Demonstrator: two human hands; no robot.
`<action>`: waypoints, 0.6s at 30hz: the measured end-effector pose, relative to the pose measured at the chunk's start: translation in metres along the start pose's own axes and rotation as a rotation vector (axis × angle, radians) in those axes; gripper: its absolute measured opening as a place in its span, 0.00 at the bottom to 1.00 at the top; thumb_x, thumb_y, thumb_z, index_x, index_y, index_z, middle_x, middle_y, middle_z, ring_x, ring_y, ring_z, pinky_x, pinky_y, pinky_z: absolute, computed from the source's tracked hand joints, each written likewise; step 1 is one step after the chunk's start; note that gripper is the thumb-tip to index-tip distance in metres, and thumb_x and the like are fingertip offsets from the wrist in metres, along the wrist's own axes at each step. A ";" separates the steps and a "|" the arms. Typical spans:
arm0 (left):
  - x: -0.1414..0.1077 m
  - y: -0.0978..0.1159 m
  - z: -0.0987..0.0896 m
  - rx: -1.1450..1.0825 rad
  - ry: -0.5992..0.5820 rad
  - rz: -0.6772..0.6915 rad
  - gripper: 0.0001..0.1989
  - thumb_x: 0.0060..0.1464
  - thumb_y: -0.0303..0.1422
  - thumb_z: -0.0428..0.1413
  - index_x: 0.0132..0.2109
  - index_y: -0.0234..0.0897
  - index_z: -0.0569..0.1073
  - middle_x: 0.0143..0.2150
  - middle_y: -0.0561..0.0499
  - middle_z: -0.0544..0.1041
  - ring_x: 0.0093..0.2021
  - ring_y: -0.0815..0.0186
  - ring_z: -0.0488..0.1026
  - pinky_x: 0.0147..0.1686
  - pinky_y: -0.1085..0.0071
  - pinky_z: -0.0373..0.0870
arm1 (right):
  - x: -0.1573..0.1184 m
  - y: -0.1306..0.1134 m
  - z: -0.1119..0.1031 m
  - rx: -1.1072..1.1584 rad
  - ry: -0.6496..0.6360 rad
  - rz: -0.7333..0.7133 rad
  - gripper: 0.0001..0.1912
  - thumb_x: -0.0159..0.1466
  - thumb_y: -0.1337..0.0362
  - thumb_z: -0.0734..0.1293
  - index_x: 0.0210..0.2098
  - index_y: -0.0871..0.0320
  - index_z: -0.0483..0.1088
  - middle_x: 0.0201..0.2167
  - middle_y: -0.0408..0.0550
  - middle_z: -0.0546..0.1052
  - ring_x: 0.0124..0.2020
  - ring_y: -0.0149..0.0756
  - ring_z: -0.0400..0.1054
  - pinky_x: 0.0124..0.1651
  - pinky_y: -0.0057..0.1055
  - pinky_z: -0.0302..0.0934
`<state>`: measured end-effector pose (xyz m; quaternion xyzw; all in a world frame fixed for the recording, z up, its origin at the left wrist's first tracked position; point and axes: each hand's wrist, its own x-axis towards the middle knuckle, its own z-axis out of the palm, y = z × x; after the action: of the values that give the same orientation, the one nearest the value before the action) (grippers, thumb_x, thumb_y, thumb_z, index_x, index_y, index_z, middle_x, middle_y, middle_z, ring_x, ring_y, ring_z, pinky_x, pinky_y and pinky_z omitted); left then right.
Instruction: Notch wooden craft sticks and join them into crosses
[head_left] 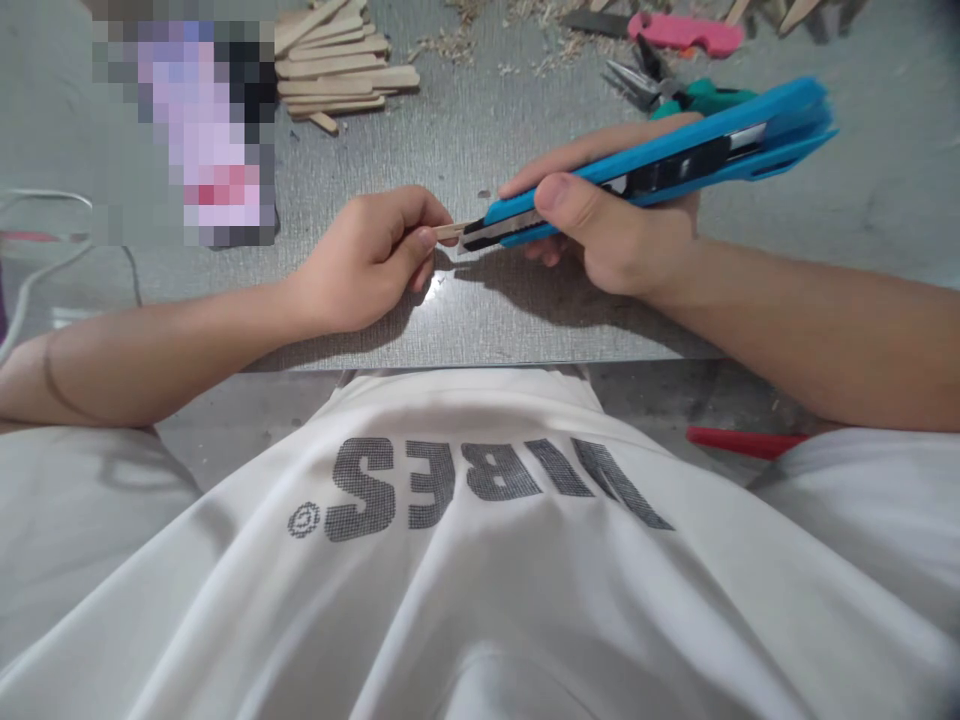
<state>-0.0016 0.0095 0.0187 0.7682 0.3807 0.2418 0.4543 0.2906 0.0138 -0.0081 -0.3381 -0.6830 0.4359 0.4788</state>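
Note:
Between the thumb and fingers of my left hand (382, 250) is a thin wooden stick (451, 231), pinched so that only a short end pokes out to the right. My right hand (600, 220) is closed around a blue utility knife (675, 150), thumb along its side. The knife's blade tip points left and meets the stick's exposed end, just above the tabletop. My left hand's fingers hide the rest of the stick.
A pile of wooden craft sticks (337, 70) lies at the back left. Wood shavings (450, 40) are scattered behind my hands. Pliers with green handles (675, 95) and a pink-handled knife (682, 33) rest at the back right. A white cable (45, 265) loops at the left.

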 end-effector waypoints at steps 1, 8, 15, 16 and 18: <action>0.000 0.000 0.000 -0.003 0.003 0.003 0.09 0.83 0.34 0.58 0.48 0.46 0.81 0.30 0.54 0.82 0.33 0.59 0.80 0.43 0.57 0.77 | 0.000 -0.001 0.000 -0.008 0.018 -0.026 0.21 0.76 0.32 0.84 0.46 0.40 0.96 0.33 0.44 0.91 0.22 0.38 0.74 0.22 0.38 0.68; 0.001 -0.001 -0.003 0.071 0.046 -0.012 0.10 0.78 0.37 0.62 0.42 0.47 0.81 0.26 0.53 0.75 0.36 0.56 0.78 0.43 0.57 0.75 | -0.003 -0.004 -0.008 -0.212 0.085 -0.256 0.17 0.83 0.39 0.80 0.54 0.41 0.96 0.32 0.42 0.90 0.26 0.38 0.81 0.29 0.35 0.78; 0.004 -0.008 -0.009 0.213 0.009 0.001 0.13 0.73 0.43 0.66 0.38 0.47 0.81 0.26 0.53 0.75 0.33 0.57 0.71 0.44 0.54 0.67 | -0.007 0.002 -0.037 -0.728 -0.360 -0.791 0.22 0.86 0.43 0.76 0.74 0.37 0.87 0.38 0.40 0.92 0.34 0.39 0.83 0.40 0.35 0.80; 0.004 -0.009 -0.009 0.218 -0.008 -0.002 0.14 0.73 0.44 0.66 0.37 0.48 0.81 0.26 0.53 0.74 0.33 0.58 0.70 0.45 0.53 0.68 | -0.008 -0.001 -0.038 -0.778 -0.492 -0.722 0.22 0.86 0.44 0.77 0.74 0.38 0.87 0.40 0.41 0.92 0.35 0.40 0.84 0.41 0.37 0.80; 0.004 -0.008 -0.010 0.236 -0.039 0.008 0.14 0.74 0.43 0.64 0.36 0.48 0.80 0.26 0.53 0.74 0.33 0.59 0.68 0.49 0.52 0.70 | -0.010 -0.007 -0.039 -0.709 -0.558 -0.536 0.21 0.82 0.36 0.80 0.64 0.38 0.92 0.37 0.43 0.90 0.37 0.41 0.84 0.43 0.38 0.80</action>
<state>-0.0092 0.0206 0.0164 0.8224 0.3945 0.1821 0.3671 0.3305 0.0130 0.0012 -0.1637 -0.9526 0.1137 0.2297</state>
